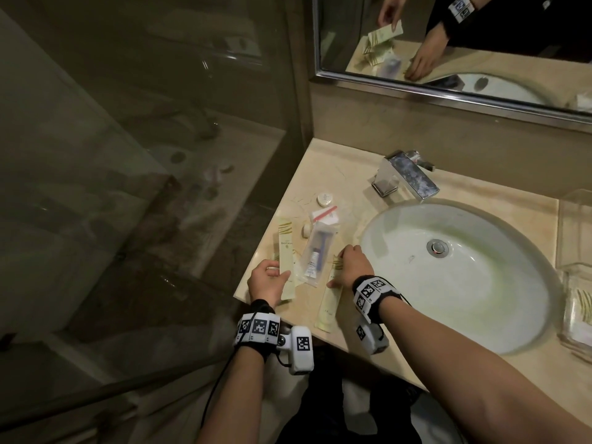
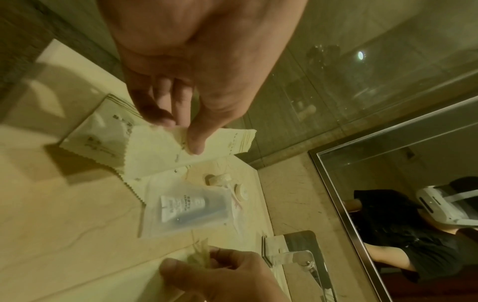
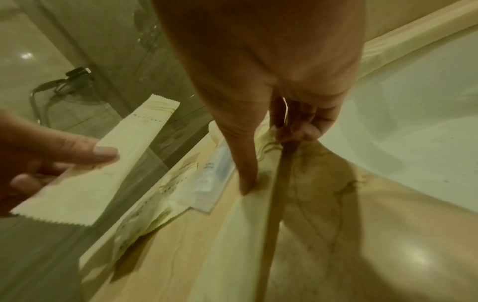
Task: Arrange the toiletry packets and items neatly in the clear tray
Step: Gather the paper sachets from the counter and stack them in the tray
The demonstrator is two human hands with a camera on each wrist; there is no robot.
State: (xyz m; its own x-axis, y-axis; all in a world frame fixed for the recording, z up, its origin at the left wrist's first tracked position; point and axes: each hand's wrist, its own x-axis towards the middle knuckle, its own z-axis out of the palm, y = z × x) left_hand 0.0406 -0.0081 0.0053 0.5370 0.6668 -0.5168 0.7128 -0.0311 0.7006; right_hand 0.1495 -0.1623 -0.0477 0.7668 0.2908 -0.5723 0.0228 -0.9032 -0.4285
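Note:
My left hand [image 1: 277, 272] pinches a long pale yellow packet [image 1: 286, 251] between thumb and fingers and holds it just above the counter's left side; the same left hand [image 2: 181, 134] and packet [image 2: 160, 151] show in the left wrist view. My right hand [image 1: 338, 269] pinches a second long pale packet [image 1: 330, 304] near the basin rim, with its edge lifted in the right wrist view [image 3: 243, 235]. Between the hands lies a clear bag with a toothbrush and toothpaste [image 1: 315, 251]. The clear tray [image 1: 564, 315] stands far right with a striped packet [image 1: 583, 301] inside.
Another packet [image 2: 101, 130] lies under the held one. Two small round items [image 1: 325, 198] [image 1: 306, 230] and a red-striped clear bag [image 1: 325, 214] lie further back. The white basin [image 1: 448, 283] and chrome tap [image 1: 407, 176] fill the middle. Glass partition on the left, mirror behind.

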